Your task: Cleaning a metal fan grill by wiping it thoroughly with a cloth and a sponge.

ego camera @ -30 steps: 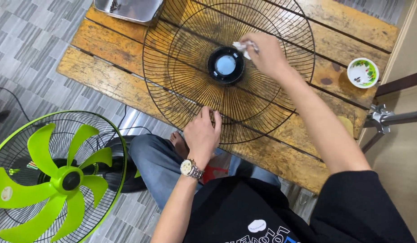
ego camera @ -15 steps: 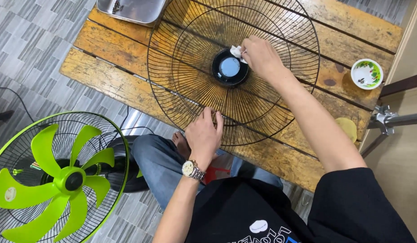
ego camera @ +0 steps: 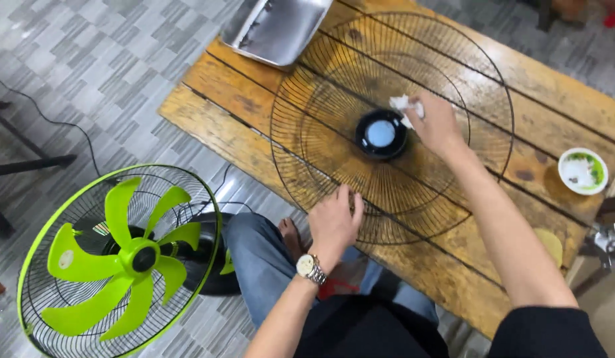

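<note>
A round black wire fan grille [ego camera: 307, 86] lies flat on a worn wooden table [ego camera: 221, 126]. Its black centre cap with a pale blue disc [ego camera: 381, 133] sits in the middle. My right hand [ego camera: 437, 123] presses a small white cloth [ego camera: 404, 104] onto the wires just right of the cap. My left hand [ego camera: 335, 223], a watch on its wrist, grips the near rim of the grille and holds it down.
A green-bladed fan [ego camera: 118, 258] without its front grille stands on the tiled floor at lower left. A metal tray [ego camera: 281, 26] lies at the table's far edge. A small white bowl [ego camera: 582, 170] sits at the right. A black cable [ego camera: 68, 126] runs across the floor.
The view has shifted so the table and grille sit further right. My right hand with the cloth stays beside the centre cap; my left hand keeps its grip on the rim.
</note>
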